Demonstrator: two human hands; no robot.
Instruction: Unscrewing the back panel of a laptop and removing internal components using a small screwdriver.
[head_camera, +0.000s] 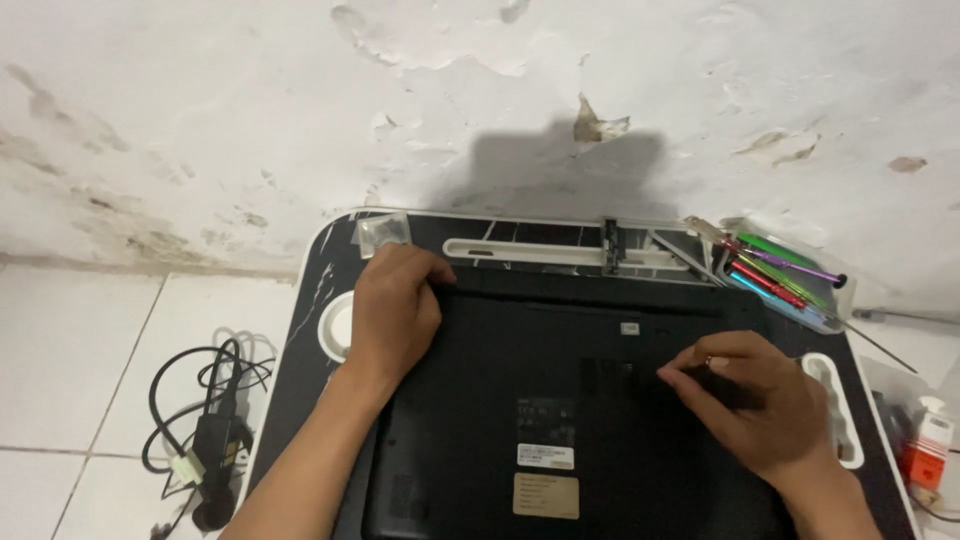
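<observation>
While a black laptop (560, 400) lies bottom-up across the middle of the dark worktop (300, 340), the left hand (395, 305) rests flat on its upper left corner, fingers spread and closed on nothing. The right hand (765, 400), right of centre, presses on the laptop's base with thumb and forefinger pinched together; whether that grip has hold of anything I cannot tell. A clear case of coloured screwdrivers (785, 275) sits at the upper right of the frame, near the peeling white wall (480, 100). A coiled black cable (215, 420) lies on the tiled floor (70, 360) at lower left.
</observation>
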